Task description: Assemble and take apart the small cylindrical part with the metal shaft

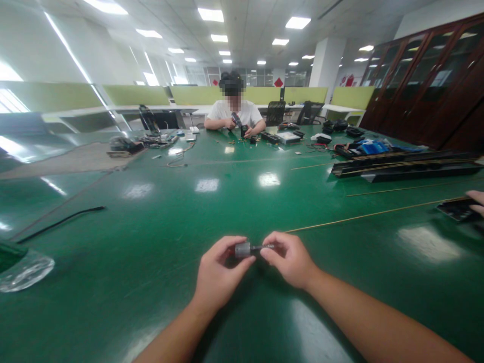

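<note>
Over the near middle of the green table, a small grey metal cylinder (242, 250) lies level between my two hands. A thin dark shaft (257, 247) sticks out of its right end. My left hand (218, 272) pinches the cylinder, with thumb below and fingers above. My right hand (289, 259) has its thumb and forefinger closed on the shaft, covering much of it. The exact kind of part is too small and partly hidden to tell.
Thin brass-coloured rods (378, 214) lie to the right, near long black channels (408, 166). Another person's hand (477, 200) reaches in at the right edge. A person in white (232, 113) sits opposite with a tool. A black cable (62, 222) and clear container (28, 272) lie left.
</note>
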The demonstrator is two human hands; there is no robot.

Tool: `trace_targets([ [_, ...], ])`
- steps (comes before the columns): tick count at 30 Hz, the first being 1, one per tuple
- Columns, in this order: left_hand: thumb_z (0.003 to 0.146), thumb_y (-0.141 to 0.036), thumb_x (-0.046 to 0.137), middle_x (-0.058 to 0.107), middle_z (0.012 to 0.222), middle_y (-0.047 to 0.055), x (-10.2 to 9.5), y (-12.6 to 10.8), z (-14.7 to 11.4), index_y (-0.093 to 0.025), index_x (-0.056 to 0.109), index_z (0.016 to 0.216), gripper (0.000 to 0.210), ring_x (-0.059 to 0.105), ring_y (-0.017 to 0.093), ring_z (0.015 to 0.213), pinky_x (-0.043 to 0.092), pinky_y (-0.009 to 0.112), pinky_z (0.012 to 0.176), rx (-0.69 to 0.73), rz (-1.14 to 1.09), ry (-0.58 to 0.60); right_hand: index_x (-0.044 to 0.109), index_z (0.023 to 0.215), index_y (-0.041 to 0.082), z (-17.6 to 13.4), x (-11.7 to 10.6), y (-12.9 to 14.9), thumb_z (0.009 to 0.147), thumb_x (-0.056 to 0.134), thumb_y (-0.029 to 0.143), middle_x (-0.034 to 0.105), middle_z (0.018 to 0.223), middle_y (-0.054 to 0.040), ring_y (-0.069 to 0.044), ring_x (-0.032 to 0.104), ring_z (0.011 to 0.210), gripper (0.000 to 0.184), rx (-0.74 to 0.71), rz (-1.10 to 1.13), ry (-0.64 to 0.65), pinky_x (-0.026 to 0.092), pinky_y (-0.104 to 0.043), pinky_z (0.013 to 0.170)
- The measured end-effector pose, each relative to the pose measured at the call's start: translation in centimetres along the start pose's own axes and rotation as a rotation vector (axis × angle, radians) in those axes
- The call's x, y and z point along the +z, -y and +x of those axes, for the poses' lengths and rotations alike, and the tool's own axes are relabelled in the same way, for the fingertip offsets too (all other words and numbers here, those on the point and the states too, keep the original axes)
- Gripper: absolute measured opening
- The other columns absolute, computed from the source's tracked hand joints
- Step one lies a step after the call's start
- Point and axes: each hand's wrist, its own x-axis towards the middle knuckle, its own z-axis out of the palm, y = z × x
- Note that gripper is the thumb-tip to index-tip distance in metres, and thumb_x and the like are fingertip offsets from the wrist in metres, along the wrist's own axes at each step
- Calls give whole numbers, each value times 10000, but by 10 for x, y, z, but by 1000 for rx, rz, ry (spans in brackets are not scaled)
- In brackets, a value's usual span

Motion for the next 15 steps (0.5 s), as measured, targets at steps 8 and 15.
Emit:
trace_targets([
  [8,749,-303,789,697,1037,57,0,5,0,-202,686,1034,319,695,211,936,573,327,890,-19,-38,-8,637,810,164,-1,-1,2,837,645,285,596,626,9,-130,551,561,125,2,-2,-3,424,-228,541],
  [15,741,-311,787,706,1000,61,-1,-1,1,-194,703,1008,304,695,212,899,586,328,857,-5,7,-29,637,809,162,-1,-1,1,840,641,286,593,625,9,-130,553,554,128,-1,-8,-15,422,-229,534],
])
